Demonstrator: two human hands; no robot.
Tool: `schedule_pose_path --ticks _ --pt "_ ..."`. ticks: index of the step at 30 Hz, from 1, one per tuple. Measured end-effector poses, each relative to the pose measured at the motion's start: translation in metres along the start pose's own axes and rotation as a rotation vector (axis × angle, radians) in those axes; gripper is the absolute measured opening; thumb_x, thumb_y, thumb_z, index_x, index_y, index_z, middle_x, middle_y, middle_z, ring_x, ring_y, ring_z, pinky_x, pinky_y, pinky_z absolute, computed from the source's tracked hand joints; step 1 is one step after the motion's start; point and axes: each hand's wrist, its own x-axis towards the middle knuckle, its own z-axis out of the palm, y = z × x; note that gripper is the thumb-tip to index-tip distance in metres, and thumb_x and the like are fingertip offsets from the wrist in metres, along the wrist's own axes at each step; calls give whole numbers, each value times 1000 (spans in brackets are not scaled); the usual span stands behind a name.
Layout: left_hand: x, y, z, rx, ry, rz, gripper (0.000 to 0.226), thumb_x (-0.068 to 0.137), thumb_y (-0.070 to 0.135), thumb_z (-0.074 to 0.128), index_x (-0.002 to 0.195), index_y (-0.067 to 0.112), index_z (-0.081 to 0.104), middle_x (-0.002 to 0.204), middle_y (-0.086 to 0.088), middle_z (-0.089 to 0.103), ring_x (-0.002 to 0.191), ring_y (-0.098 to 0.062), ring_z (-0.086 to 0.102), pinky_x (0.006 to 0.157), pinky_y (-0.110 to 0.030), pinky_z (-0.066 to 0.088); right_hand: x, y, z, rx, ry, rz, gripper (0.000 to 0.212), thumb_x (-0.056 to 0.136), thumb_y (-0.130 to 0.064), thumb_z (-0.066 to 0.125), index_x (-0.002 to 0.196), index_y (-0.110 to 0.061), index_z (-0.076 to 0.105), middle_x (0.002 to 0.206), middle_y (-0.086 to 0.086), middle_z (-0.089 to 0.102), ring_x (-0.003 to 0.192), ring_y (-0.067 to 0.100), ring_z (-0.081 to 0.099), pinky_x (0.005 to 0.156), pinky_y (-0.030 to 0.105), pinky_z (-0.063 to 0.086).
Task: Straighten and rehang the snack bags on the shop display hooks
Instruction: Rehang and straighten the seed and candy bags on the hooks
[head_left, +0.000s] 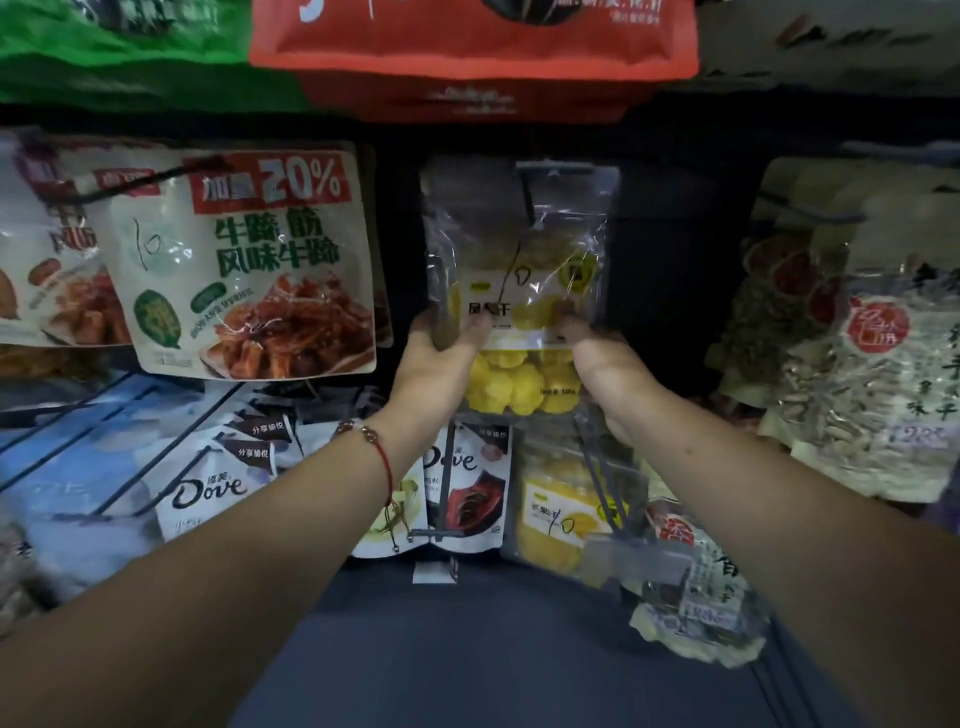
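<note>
A clear bag of yellow dried fruit (519, 291) hangs at the middle of the dark display wall, its top near a hook (530, 208). My left hand (441, 358) grips the bag's lower left side, thumb on the front. On the lower right side my right hand (602, 374) holds it the same way. A second, similar clear bag sits just behind it. The bag's bottom edge shows between my wrists.
White beef-snack bags (244, 265) hang to the left. Dove chocolate bags (213, 483) and a yellow mango bag (561, 514) hang below. Red (472, 47) and green bags hang above. Dried-food bags (872, 374) fill the right. Bare hooks (602, 478) jut out below my right wrist.
</note>
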Motion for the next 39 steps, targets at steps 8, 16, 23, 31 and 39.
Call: schedule_pose_path --ticks 8,16,23,31,39 --pt "-8 -7 -16 61 -72 -24 68 89 55 61 146 26 37 127 12 54 120 -15 54 102 -31 40 -25 5 -15 -196 -61 -86 66 93 -55 53 145 -17 37 138 7 52 112 24 54 96 36 45" --pt "-52 -3 -59 413 -158 144 83 93 54 57 157 26 12 160 -1 27 144 -21 30 111 -42 39 -77 3 -37 -574 -115 -173 82 97 -50 49 156 -11 9 160 9 23 144 28 28 111 34 29" --pt "-100 24 -90 643 -248 213 79 95 57 50 157 27 11 164 0 15 144 -24 31 113 -41 36 -145 -16 -37 -633 -171 -250 62 98 -44 50 149 -13 30 148 6 42 130 26 45 96 30 38" --pt "-160 50 -178 1125 -200 119 79 93 70 36 157 31 9 165 -6 1 150 -33 13 116 -52 27 -221 -42 -17 -969 -252 -453 71 94 -56 47 151 -18 28 156 7 30 139 27 36 110 42 37" --pt "-223 72 -275 1214 -119 -44 81 93 71 33 157 31 6 165 -5 -8 151 -34 1 119 -54 19 -279 -73 22 -1082 -363 -529 77 95 -62 39 155 -20 17 162 7 17 145 28 24 115 41 28"
